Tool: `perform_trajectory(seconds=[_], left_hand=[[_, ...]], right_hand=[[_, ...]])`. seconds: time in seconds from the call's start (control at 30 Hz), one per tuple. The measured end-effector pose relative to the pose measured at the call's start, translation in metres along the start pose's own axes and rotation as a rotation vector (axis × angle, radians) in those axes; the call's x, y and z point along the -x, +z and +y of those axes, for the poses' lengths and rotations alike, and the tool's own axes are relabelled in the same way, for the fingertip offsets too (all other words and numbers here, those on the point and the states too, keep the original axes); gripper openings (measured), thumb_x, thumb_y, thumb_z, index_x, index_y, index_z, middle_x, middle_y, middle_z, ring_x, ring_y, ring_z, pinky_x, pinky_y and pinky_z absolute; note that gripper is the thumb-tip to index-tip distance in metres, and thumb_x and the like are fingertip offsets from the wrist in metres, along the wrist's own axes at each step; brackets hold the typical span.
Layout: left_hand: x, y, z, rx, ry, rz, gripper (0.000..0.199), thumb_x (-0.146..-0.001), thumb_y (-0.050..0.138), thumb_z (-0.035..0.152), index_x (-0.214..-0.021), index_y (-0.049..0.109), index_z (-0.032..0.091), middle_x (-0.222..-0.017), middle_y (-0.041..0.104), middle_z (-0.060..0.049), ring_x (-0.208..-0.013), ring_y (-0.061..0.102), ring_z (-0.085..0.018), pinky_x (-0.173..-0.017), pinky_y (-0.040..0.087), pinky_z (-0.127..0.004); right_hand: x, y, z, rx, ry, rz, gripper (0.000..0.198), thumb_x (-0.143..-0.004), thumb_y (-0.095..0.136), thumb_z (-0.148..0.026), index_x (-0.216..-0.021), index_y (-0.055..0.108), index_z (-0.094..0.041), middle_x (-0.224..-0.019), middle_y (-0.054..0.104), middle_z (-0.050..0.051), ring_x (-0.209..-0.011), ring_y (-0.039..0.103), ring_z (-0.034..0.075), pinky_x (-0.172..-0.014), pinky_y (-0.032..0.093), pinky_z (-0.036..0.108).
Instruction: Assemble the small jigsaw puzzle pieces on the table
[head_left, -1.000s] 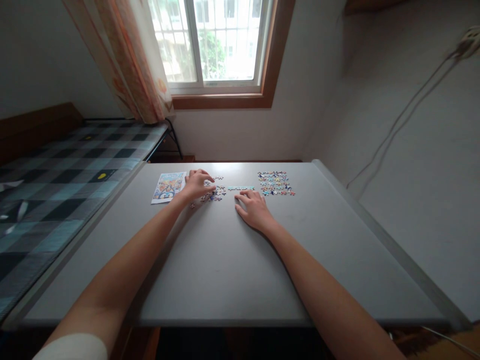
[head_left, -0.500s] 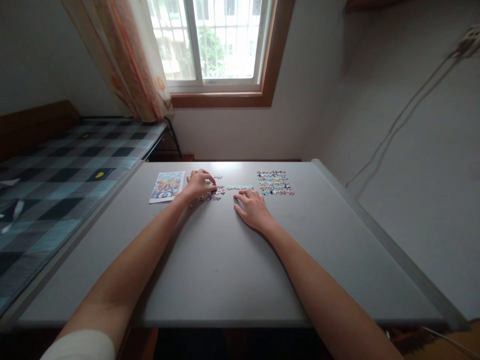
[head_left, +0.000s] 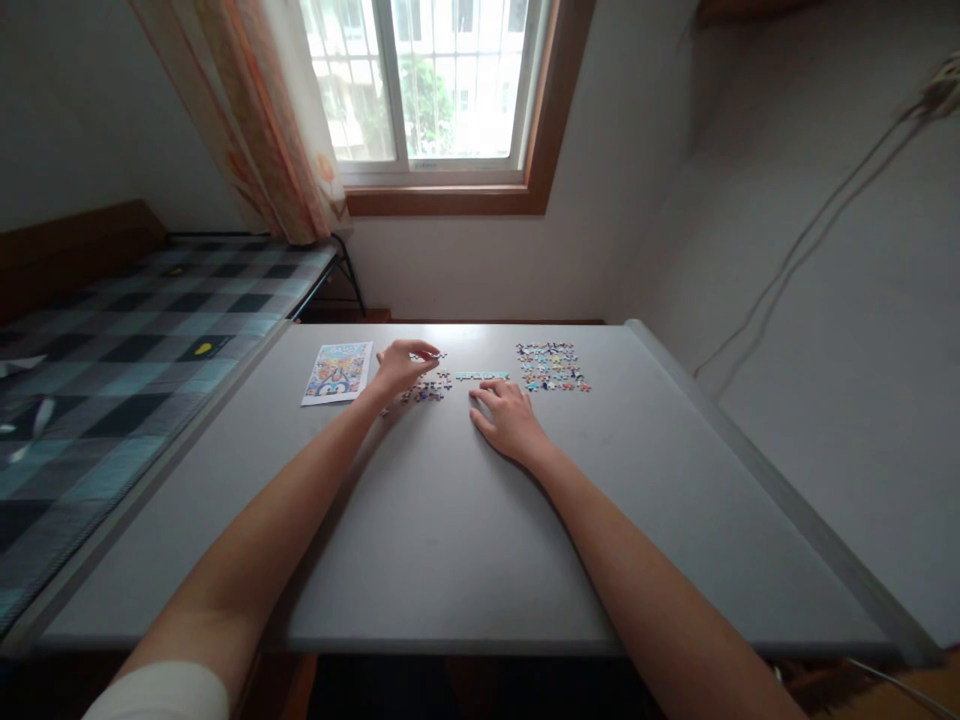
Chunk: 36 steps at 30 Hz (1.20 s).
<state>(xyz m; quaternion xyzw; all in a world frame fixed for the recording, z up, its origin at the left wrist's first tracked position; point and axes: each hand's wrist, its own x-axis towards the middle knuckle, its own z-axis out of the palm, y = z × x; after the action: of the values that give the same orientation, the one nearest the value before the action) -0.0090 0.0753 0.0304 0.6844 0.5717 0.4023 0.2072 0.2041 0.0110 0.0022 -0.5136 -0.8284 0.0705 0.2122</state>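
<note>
My left hand [head_left: 405, 368] reaches over the left group of jigsaw pieces [head_left: 427, 395], its thumb and forefinger closed at a small puzzle piece [head_left: 442, 356] at the group's far side. The fingers hide part of that piece and others beneath them. Flat on the table lies my right hand [head_left: 508, 415], open, with fingertips just below a joined light-blue strip of puzzle pieces [head_left: 481, 376]. Left of my left hand is a colourful reference picture [head_left: 337, 373] on a white sheet.
Rows of loose jigsaw pieces [head_left: 553, 367] lie to the right of the strip. All this rests on a grey-white table [head_left: 450, 540]. A bed with a checked cover [head_left: 150, 340] stands at the left, and a window [head_left: 427, 90] is ahead.
My left hand has moved slightly away from me, from the middle of the left pieces to a piece at their far side. My right hand stays in place.
</note>
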Motion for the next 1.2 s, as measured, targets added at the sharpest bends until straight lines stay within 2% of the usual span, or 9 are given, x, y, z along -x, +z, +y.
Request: perform_trajectory(seconds=[0.07,0.17,0.3,0.4,0.53,0.73,0.97,1.2], left_hand=[[0.005,0.003,0.010,0.243,-0.026,0.017,0.026,-0.062,0.073,0.037,-0.080,0.073,0.018,-0.077,0.072,-0.007,-0.077,0.065,-0.023,-0.073,0.048,-0.036],[0.020,0.011,0.024,0.527,-0.114,0.033,0.033,-0.057,0.078,0.038,-0.081,0.073,0.016,-0.078,0.072,-0.008,-0.075,0.066,-0.021,-0.070,0.051,-0.033],[0.048,0.026,0.034,0.709,-0.241,-0.029,0.033,-0.058,0.079,0.038,-0.079,0.070,0.014,-0.069,0.071,-0.007,-0.069,0.067,-0.019,-0.067,0.053,-0.032],[0.064,0.036,0.037,0.833,-0.324,-0.053,0.033,-0.056,0.081,0.036,-0.077,0.067,0.014,-0.071,0.071,-0.007,-0.071,0.069,-0.020,-0.070,0.054,-0.034],[0.074,0.042,0.041,0.847,-0.312,0.025,0.035,-0.056,0.081,0.037,-0.078,0.066,0.012,-0.071,0.071,-0.007,-0.071,0.069,-0.022,-0.073,0.056,-0.037],[0.076,0.044,0.044,0.842,-0.270,0.100,0.036,-0.057,0.081,0.038,-0.075,0.064,0.011,-0.066,0.070,-0.006,-0.067,0.069,-0.021,-0.070,0.058,-0.037],[0.076,0.047,0.038,0.774,-0.193,0.100,0.031,-0.061,0.078,0.035,-0.074,0.065,0.012,-0.066,0.070,-0.005,-0.066,0.069,-0.021,-0.068,0.058,-0.035],[0.074,0.047,0.035,0.701,-0.120,0.091,0.031,-0.064,0.076,0.036,-0.083,0.068,0.012,-0.076,0.072,-0.008,-0.068,0.069,-0.020,-0.064,0.056,-0.031]], right_hand=[[0.000,0.000,0.000,-0.015,0.002,0.011,0.034,-0.087,0.050,-0.036,-0.117,0.060,-0.025,-0.124,0.052,0.009,-0.113,0.043,0.026,-0.096,0.033,0.042],[-0.002,0.000,-0.002,-0.075,0.031,0.060,0.031,-0.086,0.050,-0.034,-0.112,0.063,-0.024,-0.119,0.056,0.009,-0.110,0.045,0.025,-0.095,0.035,0.040],[-0.005,-0.001,-0.004,-0.201,0.091,0.171,0.028,-0.088,0.047,-0.030,-0.106,0.066,-0.021,-0.108,0.063,0.008,-0.104,0.051,0.023,-0.093,0.037,0.038],[-0.007,-0.003,-0.006,-0.325,0.071,0.217,0.027,-0.089,0.044,-0.028,-0.102,0.067,-0.019,-0.102,0.066,0.007,-0.099,0.055,0.020,-0.092,0.039,0.034],[-0.008,-0.003,-0.006,-0.494,0.042,0.263,0.029,-0.090,0.040,-0.026,-0.097,0.068,-0.018,-0.097,0.068,0.006,-0.094,0.059,0.017,-0.087,0.043,0.031],[-0.010,0.004,-0.004,-0.657,0.003,0.332,0.020,-0.084,0.052,-0.026,-0.089,0.068,-0.018,-0.088,0.070,0.005,-0.081,0.062,0.016,-0.076,0.048,0.029],[-0.010,0.004,-0.005,-0.779,0.023,0.336,0.016,-0.079,0.057,-0.024,-0.091,0.067,-0.019,-0.081,0.069,0.003,-0.075,0.064,0.015,-0.070,0.049,0.027],[-0.012,0.004,-0.002,-0.817,0.086,0.345,0.018,-0.076,0.061,-0.027,-0.091,0.066,-0.018,-0.074,0.068,0.002,-0.068,0.062,0.014,-0.066,0.048,0.026]])
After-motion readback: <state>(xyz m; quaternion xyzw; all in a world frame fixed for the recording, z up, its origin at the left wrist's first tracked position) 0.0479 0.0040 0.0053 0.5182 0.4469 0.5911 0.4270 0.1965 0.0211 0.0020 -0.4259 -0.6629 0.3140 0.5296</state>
